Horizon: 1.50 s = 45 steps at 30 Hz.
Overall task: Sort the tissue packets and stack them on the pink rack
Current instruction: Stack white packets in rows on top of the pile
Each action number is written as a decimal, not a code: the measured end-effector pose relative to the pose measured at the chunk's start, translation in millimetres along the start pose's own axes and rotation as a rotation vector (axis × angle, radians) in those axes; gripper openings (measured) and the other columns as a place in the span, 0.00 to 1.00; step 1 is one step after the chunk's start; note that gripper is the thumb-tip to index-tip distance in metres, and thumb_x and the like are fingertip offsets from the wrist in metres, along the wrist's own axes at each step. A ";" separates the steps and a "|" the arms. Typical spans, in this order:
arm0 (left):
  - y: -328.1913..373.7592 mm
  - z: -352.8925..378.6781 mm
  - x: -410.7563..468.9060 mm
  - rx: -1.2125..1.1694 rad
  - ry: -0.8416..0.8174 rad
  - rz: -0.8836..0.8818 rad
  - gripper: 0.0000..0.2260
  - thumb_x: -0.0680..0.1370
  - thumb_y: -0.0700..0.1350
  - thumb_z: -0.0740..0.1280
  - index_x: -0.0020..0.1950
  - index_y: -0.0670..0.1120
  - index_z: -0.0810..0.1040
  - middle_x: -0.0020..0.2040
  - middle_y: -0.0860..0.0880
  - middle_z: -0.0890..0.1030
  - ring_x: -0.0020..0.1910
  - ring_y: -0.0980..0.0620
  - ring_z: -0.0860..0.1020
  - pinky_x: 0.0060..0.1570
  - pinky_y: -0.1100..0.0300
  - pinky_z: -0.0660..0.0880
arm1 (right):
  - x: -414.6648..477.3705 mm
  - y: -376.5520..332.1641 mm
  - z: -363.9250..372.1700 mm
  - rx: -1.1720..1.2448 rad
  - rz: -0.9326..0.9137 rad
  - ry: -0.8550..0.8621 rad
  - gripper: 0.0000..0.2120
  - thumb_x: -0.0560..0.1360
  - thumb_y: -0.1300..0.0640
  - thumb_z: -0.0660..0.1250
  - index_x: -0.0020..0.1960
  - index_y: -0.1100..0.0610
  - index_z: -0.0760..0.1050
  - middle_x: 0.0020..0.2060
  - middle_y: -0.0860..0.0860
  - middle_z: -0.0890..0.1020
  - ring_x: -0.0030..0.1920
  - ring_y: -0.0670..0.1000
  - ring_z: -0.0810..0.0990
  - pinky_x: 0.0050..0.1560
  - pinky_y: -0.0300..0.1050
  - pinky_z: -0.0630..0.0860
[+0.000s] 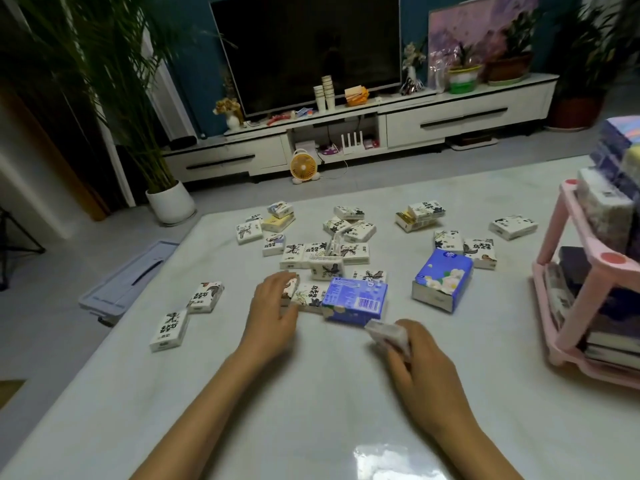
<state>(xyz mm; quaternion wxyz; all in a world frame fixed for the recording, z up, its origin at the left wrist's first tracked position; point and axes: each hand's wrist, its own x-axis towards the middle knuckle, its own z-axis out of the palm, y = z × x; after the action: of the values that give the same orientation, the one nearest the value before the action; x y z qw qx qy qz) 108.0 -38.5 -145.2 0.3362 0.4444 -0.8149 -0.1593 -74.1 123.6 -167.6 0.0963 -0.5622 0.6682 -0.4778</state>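
Note:
Several small white tissue packets with dark prints lie scattered over the white table (311, 393). Two bigger blue packets lie among them: one flat (355, 301) in the middle, one (443, 280) to its right. My left hand (273, 313) rests on a white packet (310, 294) just left of the flat blue one, fingers curled over its edge. My right hand (420, 367) grips a small white packet (389, 336) near the table's middle, close to the blue packet's front edge. The pink rack (588, 282) stands at the right edge with packets stacked on its shelves.
Two white packets (187, 315) lie apart at the left of the table. A grey plastic lid (128, 278) lies on the floor beside the table's left edge. A TV cabinet, a small orange fan and potted plants stand beyond the table.

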 end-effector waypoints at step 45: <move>374.7 56.8 169.6 -0.262 -0.794 0.484 0.27 0.71 0.38 0.71 0.67 0.47 0.67 0.61 0.51 0.70 0.62 0.54 0.68 0.59 0.61 0.67 | 163.9 -8.6 -364.7 -0.313 0.462 0.006 0.06 0.77 0.58 0.62 0.54 0.57 0.73 0.47 0.52 0.78 0.43 0.47 0.75 0.41 0.38 0.73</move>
<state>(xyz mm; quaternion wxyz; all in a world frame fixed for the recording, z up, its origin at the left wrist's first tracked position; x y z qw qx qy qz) -226.7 26.0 91.9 0.0796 0.1008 -0.9333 -0.3355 -368.5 179.6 97.3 0.1127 -0.4014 0.8446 -0.3360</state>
